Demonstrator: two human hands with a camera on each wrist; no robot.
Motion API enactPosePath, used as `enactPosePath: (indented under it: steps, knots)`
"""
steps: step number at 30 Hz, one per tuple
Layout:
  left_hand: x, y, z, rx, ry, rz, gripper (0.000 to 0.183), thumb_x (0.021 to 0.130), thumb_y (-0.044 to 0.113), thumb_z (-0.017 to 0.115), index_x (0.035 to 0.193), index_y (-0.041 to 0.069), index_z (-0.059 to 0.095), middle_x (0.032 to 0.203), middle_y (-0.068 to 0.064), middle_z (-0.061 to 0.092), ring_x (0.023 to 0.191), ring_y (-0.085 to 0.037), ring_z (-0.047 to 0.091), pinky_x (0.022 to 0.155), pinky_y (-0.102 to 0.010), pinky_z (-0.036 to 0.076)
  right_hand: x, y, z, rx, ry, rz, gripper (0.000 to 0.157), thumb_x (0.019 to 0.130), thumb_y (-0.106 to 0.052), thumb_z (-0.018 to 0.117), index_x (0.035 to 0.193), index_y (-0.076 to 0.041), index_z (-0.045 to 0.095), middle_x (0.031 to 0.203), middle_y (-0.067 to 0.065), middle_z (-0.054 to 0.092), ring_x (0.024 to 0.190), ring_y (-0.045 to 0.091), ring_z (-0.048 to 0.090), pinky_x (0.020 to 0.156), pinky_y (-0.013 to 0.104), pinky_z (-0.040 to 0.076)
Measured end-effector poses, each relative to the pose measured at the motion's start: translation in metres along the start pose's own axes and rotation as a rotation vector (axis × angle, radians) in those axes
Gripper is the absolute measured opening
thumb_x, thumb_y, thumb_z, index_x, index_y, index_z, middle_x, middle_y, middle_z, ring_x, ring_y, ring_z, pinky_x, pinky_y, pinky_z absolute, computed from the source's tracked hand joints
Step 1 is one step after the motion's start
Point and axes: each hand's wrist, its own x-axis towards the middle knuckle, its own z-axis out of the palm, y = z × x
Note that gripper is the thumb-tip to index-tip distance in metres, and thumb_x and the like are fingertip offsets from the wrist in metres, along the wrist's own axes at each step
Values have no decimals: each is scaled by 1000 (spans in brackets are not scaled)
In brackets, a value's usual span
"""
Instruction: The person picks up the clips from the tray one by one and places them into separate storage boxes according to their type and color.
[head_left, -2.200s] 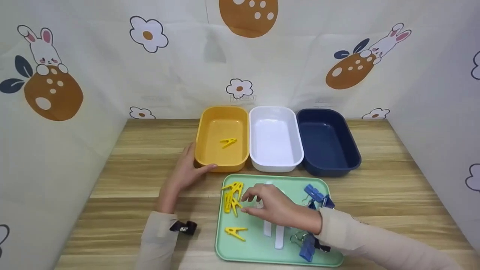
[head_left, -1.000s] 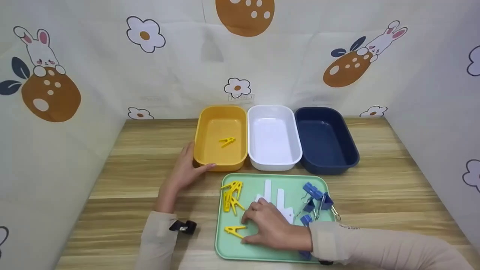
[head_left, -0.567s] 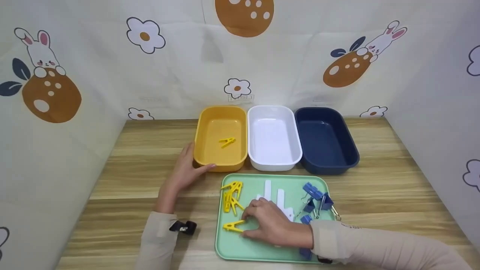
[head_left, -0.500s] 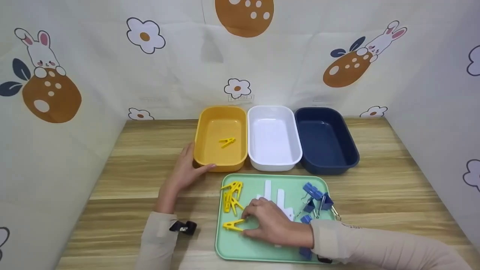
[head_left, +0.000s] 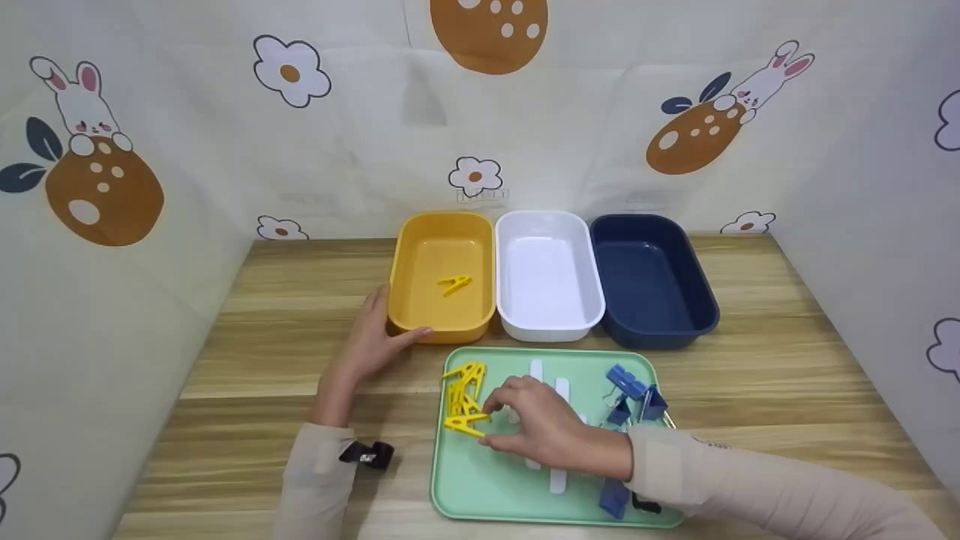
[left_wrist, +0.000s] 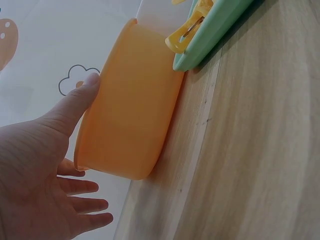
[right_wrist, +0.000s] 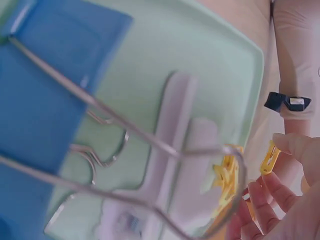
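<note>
My right hand (head_left: 551,424) pinches a yellow clothespin (head_left: 463,426) by its two handle ends, between thumb and fingertips. In the right wrist view this clothespin (right_wrist: 270,158) stands out from the fingers, raised off the tray. Several more yellow clothespins (head_left: 466,373) lie in a heap just behind it on the green tray (head_left: 480,495). My left hand (head_left: 367,341) rests against the yellow bin (head_left: 442,322), thumb at the near rim and fingers straight along its left side. One yellow clothespin (head_left: 454,284) lies inside that bin.
Right of the yellow bin stand a white bin (head_left: 549,285) and a dark blue bin (head_left: 652,285), side by side. White plastic clips (head_left: 558,480) lie mid-tray, partly under my right hand. Blue binder clips (head_left: 626,382) lie at the tray's right side, one partly behind the sleeve.
My right hand has moved down to the lone clothespin at the tray's front left, pinched it and drawn it back toward the heap. The left hand has stayed at the yellow bin.
</note>
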Motion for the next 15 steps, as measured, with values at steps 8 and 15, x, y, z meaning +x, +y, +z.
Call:
enactPosePath:
  steps: [8,15]
  knots:
    - [0,0,0,8,10,20,100,93,36,83,166,2,24,166,-24,32,155,-39,32,130,-54,22,3,0,-8,-10,79,-26,26,87,-26,88,105,-10,78,103,8,73,100,28,66,86,37,56]
    - [0,0,1,-3,5,14,98,95,34,81,167,3,22,166,-23,32,155,-38,32,130,-54,22,8,1,-18,-16,150,-45,25,88,-23,88,105,-9,76,105,9,73,100,29,65,86,38,56]
